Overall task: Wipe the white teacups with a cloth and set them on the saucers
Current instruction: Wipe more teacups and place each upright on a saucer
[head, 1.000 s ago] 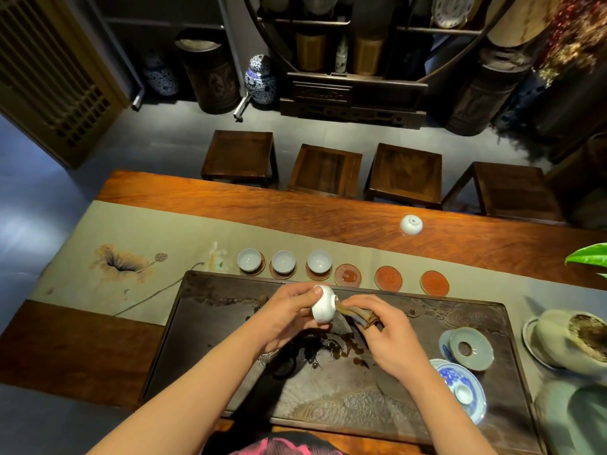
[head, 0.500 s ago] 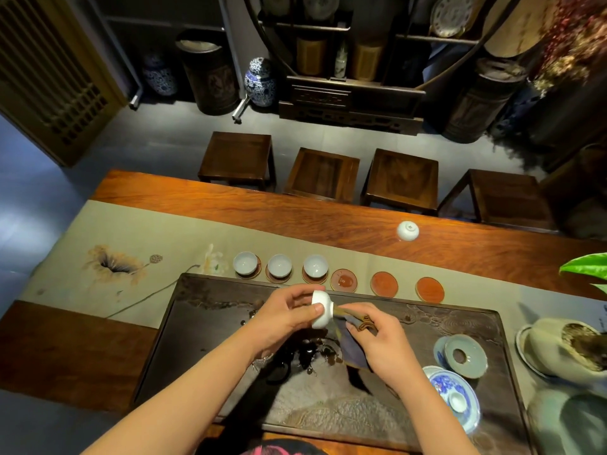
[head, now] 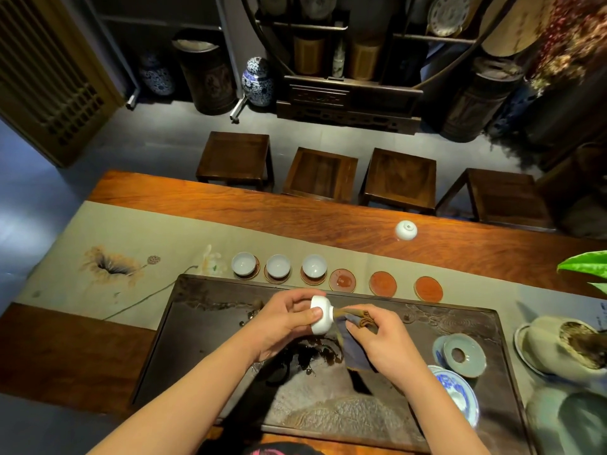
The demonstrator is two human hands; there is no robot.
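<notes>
Head view. Just below the middle of the frame, the left hand (head: 285, 318) grips a white cup (head: 321, 315) turned on its side, thumb on the near wall, fingers curled over the far side, its mouth facing right. The right hand (head: 377, 339) pinches a cloth (head: 353, 343), brown at the top and grey-blue where it hangs, with one end touching or tucked into the cup's mouth; which of the two cannot be told. Both hands are above a dark carved tray (head: 210, 339) that fills the lower middle of the frame.

Just above the tray's far edge runs a row of six saucers on a pale runner (head: 131, 231). The three on the left each carry an upright white cup: first (head: 243, 263), second (head: 278, 266), third (head: 314, 265). The three on the right are bare: fourth saucer (head: 342, 280), fifth (head: 382, 284), sixth (head: 428, 288).

Right of centre, on the bare wooden table (head: 295, 218) beyond the runner, another white cup (head: 406, 230) lies upside down, well apart from the row.

On the tray's right end sit a pale green lid (head: 464, 354) and a blue-and-white dish (head: 456, 394). A green leaf (head: 583, 264) shows at the right edge. Four stools stand along the table's far side, the leftmost at (head: 237, 157).
</notes>
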